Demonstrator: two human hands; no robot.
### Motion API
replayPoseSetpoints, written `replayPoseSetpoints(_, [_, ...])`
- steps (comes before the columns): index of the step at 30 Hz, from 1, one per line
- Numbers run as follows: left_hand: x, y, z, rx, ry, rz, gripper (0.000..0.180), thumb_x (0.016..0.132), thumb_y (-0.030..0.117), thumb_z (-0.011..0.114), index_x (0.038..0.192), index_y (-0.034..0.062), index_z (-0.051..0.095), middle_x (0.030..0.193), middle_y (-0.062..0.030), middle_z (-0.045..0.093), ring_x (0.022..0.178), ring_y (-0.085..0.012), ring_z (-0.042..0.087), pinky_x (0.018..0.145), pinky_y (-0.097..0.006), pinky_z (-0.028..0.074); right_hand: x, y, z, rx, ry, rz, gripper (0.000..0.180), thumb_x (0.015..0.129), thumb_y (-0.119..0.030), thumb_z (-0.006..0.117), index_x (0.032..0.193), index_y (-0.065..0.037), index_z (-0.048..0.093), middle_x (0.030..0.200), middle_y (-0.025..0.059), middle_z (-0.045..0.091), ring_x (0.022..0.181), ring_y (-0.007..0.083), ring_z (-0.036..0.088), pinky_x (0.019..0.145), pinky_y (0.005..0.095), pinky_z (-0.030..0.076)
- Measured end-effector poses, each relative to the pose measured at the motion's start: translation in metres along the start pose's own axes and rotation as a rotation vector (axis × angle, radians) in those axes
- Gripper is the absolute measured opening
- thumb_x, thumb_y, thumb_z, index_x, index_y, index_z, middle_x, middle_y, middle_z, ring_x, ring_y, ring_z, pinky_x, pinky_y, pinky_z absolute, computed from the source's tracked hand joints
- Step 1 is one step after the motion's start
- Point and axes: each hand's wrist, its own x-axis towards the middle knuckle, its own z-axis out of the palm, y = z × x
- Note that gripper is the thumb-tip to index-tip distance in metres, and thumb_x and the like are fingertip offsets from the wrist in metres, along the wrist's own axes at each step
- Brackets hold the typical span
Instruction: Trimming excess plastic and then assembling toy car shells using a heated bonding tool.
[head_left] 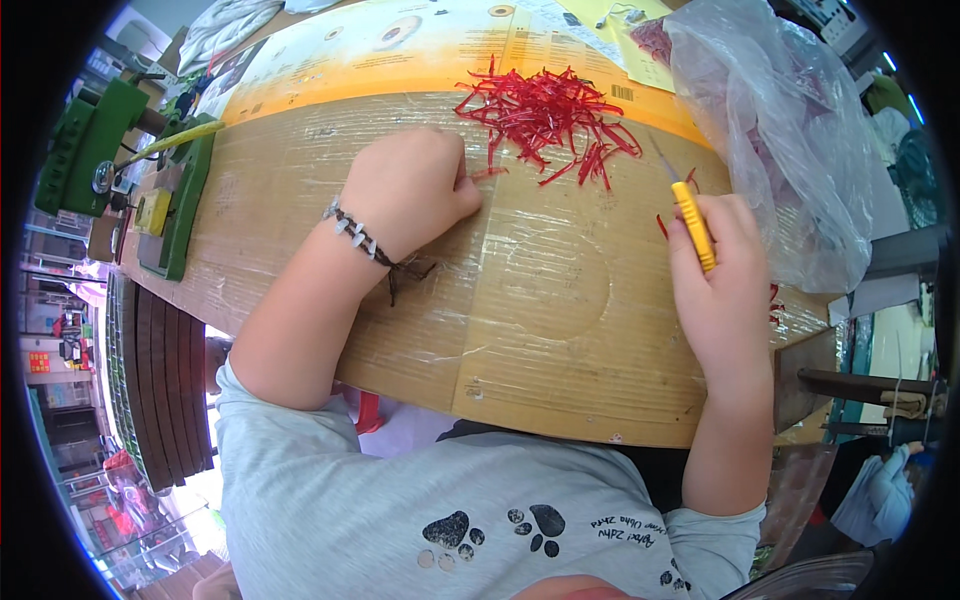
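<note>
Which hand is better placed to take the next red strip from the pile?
Left. The left hand rests beside the pile of red strips, fingers touching one; the right hand grips a yellow knife.

- Cardboard sheet (520,320): matt brown, ribbed, patched with glossy tape.
- Red strips (545,110) on it: thin, shiny plastic.
- Knife (693,225): yellow plastic handle, metal blade.
- Bag (780,140) beside the cardboard: clear, crinkled plastic film.

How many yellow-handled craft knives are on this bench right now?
1. The yellow-handled craft knife is gripped in the right hand, blade toward the red strip pile. Others may be hidden.
</note>
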Motion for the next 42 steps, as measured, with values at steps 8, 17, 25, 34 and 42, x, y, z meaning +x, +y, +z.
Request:
replayPoseSetpoints(8, [-0.01,0.021,0.014,-0.391,-0.08,0.142,0.016,0.081,0.018,0.074,0.082,0.0028,0.068,0.077,-0.0135,0.07,0.07,-0.0273,0.069,0.065,-0.038,0.054,-0.013,-0.017,0.01,0.117,-0.249,-0.071,0.032,0.099,-0.013,0.056,0.13,-0.005,0.054,0.107,0.0188,0.06,0.092,0.041,0.064,0.077,0.048,0.052])
replayPoseSetpoints(17, [-0.009,0.022,0.02,-0.467,-0.049,0.142,0.018,0.082,0.019,0.075,0.085,0.003,0.067,0.076,-0.0114,0.069,0.068,-0.0235,0.068,0.064,-0.035,0.053,-0.024,-0.027,0.019,0.021,-0.299,-0.128,0.034,0.097,-0.013,0.059,0.131,-0.009,0.058,0.103,0.0157,0.058,0.076,0.0384,0.065,0.066,0.0478,0.054])
replayPoseSetpoints(25, [-0.008,0.021,0.023,-0.562,-0.085,0.098,0.017,0.083,0.016,0.076,0.092,0.0034,0.07,0.071,-0.0061,0.064,0.063,-0.015,0.06,0.061,-0.031,0.05,-0.03,-0.031,0.027,-0.148,-0.347,-0.163,0.051,0.092,-0.013,0.064,0.142,-0.011,0.056,0.1,0.0124,0.053,0.068,0.0314,0.066,0.06,0.0446,0.055])
replayPoseSetpoints(34, [-0.007,0.025,0.023,-0.566,-0.102,0.055,0.017,0.081,0.016,0.076,0.087,0.001,0.071,0.067,-0.006,0.063,0.06,-0.0134,0.058,0.059,-0.03,0.049,-0.042,-0.046,0.041,-0.393,-0.335,-0.129,0.054,0.091,-0.011,0.062,0.145,-0.011,0.055,0.097,0.0118,0.052,0.06,0.0302,0.062,0.055,0.0429,0.053])
replayPoseSetpoints(42, [-0.01,0.028,0.024,-0.57,-0.096,0.055,0.018,0.08,0.016,0.077,0.087,0.0003,0.071,0.067,-0.007,0.063,0.06,-0.0137,0.058,0.059,-0.031,0.049,-0.052,-0.058,0.054,-0.743,-0.25,-0.237,0.057,0.087,-0.013,0.061,0.143,-0.006,0.056,0.086,0.0052,0.052,0.051,0.0157,0.06,0.044,0.0317,0.052])
